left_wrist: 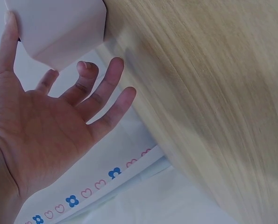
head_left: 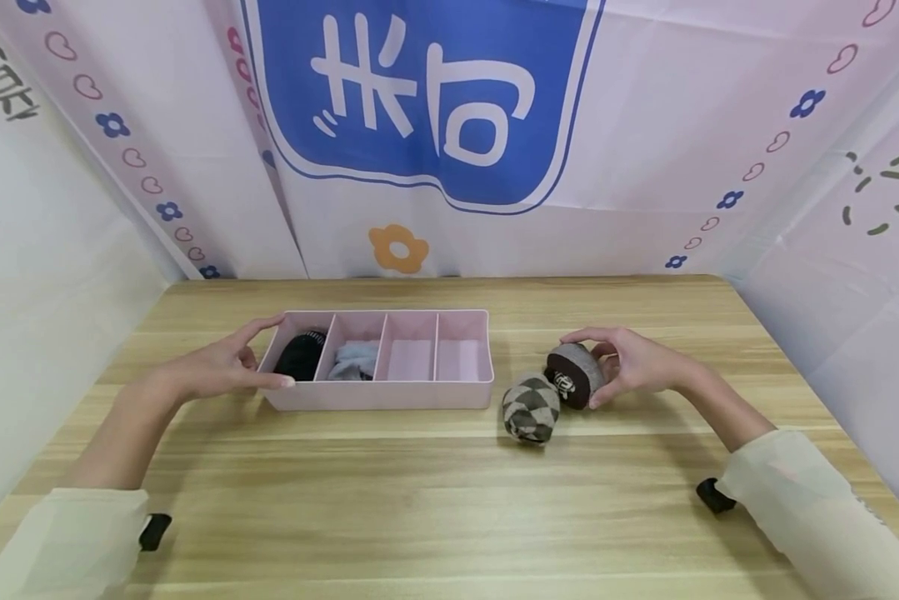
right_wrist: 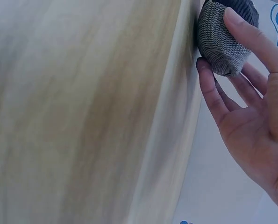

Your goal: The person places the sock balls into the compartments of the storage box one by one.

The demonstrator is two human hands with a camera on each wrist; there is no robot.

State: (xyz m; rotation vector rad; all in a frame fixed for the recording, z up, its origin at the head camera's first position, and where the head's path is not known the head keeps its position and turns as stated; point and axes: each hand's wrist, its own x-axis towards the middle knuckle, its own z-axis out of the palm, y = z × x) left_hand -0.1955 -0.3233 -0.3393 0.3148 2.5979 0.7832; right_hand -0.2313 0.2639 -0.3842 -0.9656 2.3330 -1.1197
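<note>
At the left end of a pink box with four... compartments is avoided here: a long pink divided box [head_left: 382,395] lies on the table, and my left hand [head_left: 220,367] holds its left end, thumb at the front rim and a finger at the back rim. The other left fingers [left_wrist: 108,84] are spread beside the box end. A black rolled sock [head_left: 299,360] fills the leftmost compartment; a pale grey-blue sock [head_left: 355,360] lies in the one beside it. My right hand [head_left: 640,358] grips a brown and grey rolled sock [head_left: 572,375] between thumb and fingers. Next to that is a checkered rolled sock [head_left: 531,410].
The wooden table [head_left: 419,508] runs back to a hanging printed cloth [head_left: 614,225], with more cloth at both sides. Two compartments at the box's right end show their bare pink floors. The checkered sock sits between the box and my right hand.
</note>
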